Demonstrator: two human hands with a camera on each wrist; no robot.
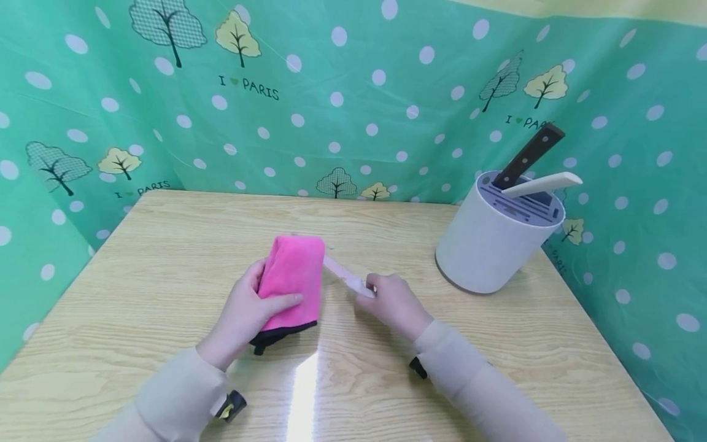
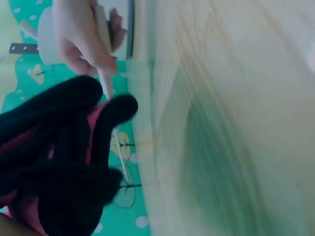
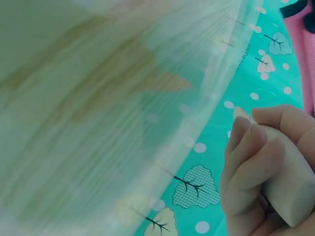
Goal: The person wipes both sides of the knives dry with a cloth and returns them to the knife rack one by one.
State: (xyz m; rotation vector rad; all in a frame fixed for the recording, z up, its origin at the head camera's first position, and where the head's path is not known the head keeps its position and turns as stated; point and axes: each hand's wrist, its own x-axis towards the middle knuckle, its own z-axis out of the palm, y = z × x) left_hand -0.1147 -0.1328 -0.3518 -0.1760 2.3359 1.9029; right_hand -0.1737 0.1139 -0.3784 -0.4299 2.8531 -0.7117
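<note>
as its long axis slants, knife (image 1: 349,278) points forward-left

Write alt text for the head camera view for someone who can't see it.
A person's left hand holds a folded pink cloth and the right hand grips a pale knife over a wooden table. A white knife block with two protruding handles stands at right, before a green patterned curtain.

Printed green fabric (image 1: 315,67) hangs behind and beside a wood-grain table (image 1: 160,276), forming a screened setting. A knife block (image 1: 480,239) on it suggests a kitchen; the actual room cannot be determined.
</note>
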